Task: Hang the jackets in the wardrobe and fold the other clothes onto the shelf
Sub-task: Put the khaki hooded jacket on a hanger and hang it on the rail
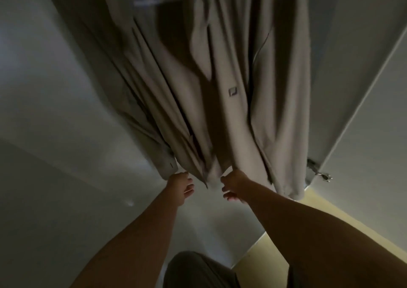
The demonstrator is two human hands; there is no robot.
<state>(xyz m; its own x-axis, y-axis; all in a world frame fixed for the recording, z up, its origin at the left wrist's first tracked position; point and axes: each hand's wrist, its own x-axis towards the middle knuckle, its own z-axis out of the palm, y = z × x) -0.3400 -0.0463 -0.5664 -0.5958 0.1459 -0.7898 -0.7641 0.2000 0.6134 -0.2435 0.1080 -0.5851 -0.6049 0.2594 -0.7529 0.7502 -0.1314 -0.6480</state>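
A long beige cloth jacket hangs inside the pale grey wardrobe and fills the view from 11 to 1 o'clock. Its front is open, and its folds run down toward the hem at the middle of the picture. A small dark square label sits on the right front panel. Near the top, at 12 o'clock, a short pale bar shows between the folds; blur hides what it belongs to.

Both bare arms reach up from 6 o'clock to the hem. The left hand meets the hem's left corner at 7 o'clock of the jacket. Its grip is narrow, thumb and forefinger closed on the cloth edge, with the other fingers curled loosely below and free of it. The right hand is just beside it at 5 o'clock of the jacket and pinches the edge of the right front panel in the same way. The two hands are near each other but apart.

At 3 o'clock stands the pale wardrobe door, with a metal hinge at its inner edge. Yellowish floor shows at 5 o'clock, and dark trousers at 6 o'clock.
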